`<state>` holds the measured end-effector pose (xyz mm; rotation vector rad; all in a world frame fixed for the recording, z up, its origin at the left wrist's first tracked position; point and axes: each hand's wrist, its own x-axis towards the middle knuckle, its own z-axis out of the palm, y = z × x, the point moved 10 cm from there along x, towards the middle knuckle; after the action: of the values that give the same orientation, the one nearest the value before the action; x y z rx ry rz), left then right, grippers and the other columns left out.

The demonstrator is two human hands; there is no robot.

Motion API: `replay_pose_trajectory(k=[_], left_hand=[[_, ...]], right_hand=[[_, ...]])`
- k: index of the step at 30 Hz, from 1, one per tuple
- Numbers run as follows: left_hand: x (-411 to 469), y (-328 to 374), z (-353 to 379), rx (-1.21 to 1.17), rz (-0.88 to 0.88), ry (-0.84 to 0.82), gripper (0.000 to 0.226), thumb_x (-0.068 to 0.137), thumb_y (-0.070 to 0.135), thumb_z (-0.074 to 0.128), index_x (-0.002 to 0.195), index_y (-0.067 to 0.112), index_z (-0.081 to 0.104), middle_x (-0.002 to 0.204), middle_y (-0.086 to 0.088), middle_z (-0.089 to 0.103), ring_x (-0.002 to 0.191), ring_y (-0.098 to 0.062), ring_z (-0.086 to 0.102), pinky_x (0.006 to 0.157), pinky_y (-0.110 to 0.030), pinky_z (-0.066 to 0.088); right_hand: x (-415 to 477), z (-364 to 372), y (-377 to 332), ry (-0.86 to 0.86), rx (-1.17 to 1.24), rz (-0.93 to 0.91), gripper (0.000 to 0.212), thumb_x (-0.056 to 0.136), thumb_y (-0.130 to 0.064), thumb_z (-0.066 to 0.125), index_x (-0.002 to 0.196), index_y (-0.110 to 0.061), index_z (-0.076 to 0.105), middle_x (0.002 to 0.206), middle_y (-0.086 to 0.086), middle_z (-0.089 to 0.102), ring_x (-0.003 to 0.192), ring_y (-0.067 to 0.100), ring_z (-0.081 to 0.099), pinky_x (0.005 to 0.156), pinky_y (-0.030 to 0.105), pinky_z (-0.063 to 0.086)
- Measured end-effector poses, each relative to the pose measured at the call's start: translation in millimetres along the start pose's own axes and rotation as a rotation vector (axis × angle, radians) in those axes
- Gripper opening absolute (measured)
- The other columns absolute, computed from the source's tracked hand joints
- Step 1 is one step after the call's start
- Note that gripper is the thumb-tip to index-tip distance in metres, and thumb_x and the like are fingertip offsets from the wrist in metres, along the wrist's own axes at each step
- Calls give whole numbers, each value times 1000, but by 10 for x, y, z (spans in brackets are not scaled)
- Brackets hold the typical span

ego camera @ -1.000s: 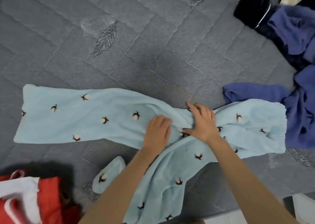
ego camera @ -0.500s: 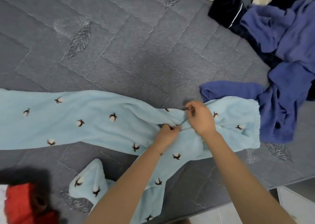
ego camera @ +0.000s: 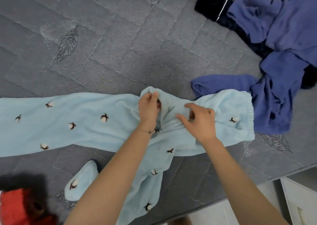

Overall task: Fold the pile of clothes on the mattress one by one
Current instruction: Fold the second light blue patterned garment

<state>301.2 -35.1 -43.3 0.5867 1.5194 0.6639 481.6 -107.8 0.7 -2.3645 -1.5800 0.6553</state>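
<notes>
Folding which piece right now? — lead

Light blue trousers [ego camera: 85, 122], cotton-flower print. They lie across the grey mattress [ego camera: 120, 44] with the waistband [ego camera: 249, 115] to my right. One leg is flat out to my left, the near leg [ego camera: 145, 182] trails toward me by the mattress edge. — me

Hands? — lead

Left hand [ego camera: 148, 108] pinches a raised ridge of cloth at the crotch. Right hand [ego camera: 200, 122] is on the seat just beside it, index and thumb out, other fingers curled. Can't tell if it has cloth pinched or only presses. — me

Step? — lead

My read: early. Squaring up the crotch before laying leg on leg. No fold made on this one yet. — me

Next? — lead

Probably flatten that ridge, then bring the near leg up onto the flat one, seams matched. Its cuff [ego camera: 82, 182] shows left of my forearm and looks doubled back, so straighten that first. Cloth looks thick and likely to bunch, so smooth before each fold. — me

Queue? — lead

Pile [ego camera: 283, 62] of blue and dark clothes, unfolded, far right, with one blue end just beside the waistband. Red item [ego camera: 17, 207] near left, blurred. Plenty left. — me
</notes>
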Motion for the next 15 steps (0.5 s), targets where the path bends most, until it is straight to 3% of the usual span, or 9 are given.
replay_pose_trajectory(k=[2, 3, 6, 8, 10, 11, 12, 13, 15], left_hand=[[18, -64, 96, -19, -56, -95, 16, 100, 15, 49, 100, 9, 64, 93, -10, 58, 88, -22, 56, 81, -37, 52], [10, -98, 131, 0, -67, -139, 22, 100, 12, 48, 116, 10, 62, 96, -9, 56, 90, -21, 53, 81, -34, 49], [-108, -164, 231, 184, 12, -313, 50, 97, -3, 43, 145, 12, 39, 122, -7, 55, 110, -21, 53, 97, -37, 45], [-217, -294, 196, 412, 55, -346, 58, 97, -2, 44, 150, 14, 27, 133, -11, 53, 114, -25, 55, 102, -41, 44], [-253, -437, 115, 554, 59, -309, 35, 96, 5, 50, 131, 10, 46, 106, -9, 58, 93, -22, 55, 85, -33, 46], [-255, -497, 83, 607, 31, -298, 11, 96, 9, 53, 107, 8, 55, 89, -6, 55, 85, -21, 52, 76, -31, 42], [-258, -500, 62, 632, 19, -284, 12, 96, 12, 55, 84, 9, 52, 76, -4, 49, 78, -20, 48, 70, -30, 38], [-232, -509, 59, 633, 19, -283, 23, 96, 12, 55, 74, 11, 46, 69, -3, 44, 73, -19, 44, 66, -29, 35], [-214, -414, 71, 532, 48, -283, 20, 95, 7, 54, 78, 8, 44, 71, -5, 40, 70, -16, 40, 66, -28, 34]], right_hand=[[-19, 35, 4, -12, -35, -27, 43, 78, -54, 71, 107, -22, 68, 91, -3, 59, 91, 18, 54, 89, 33, 27], [-27, 56, 19, -16, -42, -28, 40, 78, -50, 73, 106, -21, 69, 97, -1, 58, 96, 20, 53, 89, 32, 25], [-27, 159, 50, -64, -54, 1, 30, 82, -40, 72, 105, -21, 69, 106, 0, 57, 104, 22, 51, 91, 32, 22], [-18, 207, 39, -79, -31, 23, 29, 84, -37, 70, 108, -21, 68, 109, -1, 59, 108, 22, 51, 93, 31, 20], [-21, 217, 3, -73, 7, 30, 31, 85, -35, 70, 112, -20, 66, 111, 0, 61, 108, 23, 52, 94, 30, 20], [-27, 221, -27, -73, 23, 21, 32, 85, -34, 70, 113, -19, 65, 112, 1, 62, 108, 24, 53, 95, 30, 21], [-37, 225, -62, -73, 37, 6, 32, 85, -33, 70, 114, -18, 65, 113, 1, 63, 109, 24, 54, 96, 31, 22], [-44, 228, -95, -76, 55, -12, 32, 86, -32, 69, 114, -18, 65, 114, 1, 63, 109, 24, 54, 98, 32, 24], [-54, 221, -145, -80, 107, -39, 33, 87, -31, 69, 117, -17, 65, 116, 1, 64, 111, 24, 55, 101, 35, 30]])
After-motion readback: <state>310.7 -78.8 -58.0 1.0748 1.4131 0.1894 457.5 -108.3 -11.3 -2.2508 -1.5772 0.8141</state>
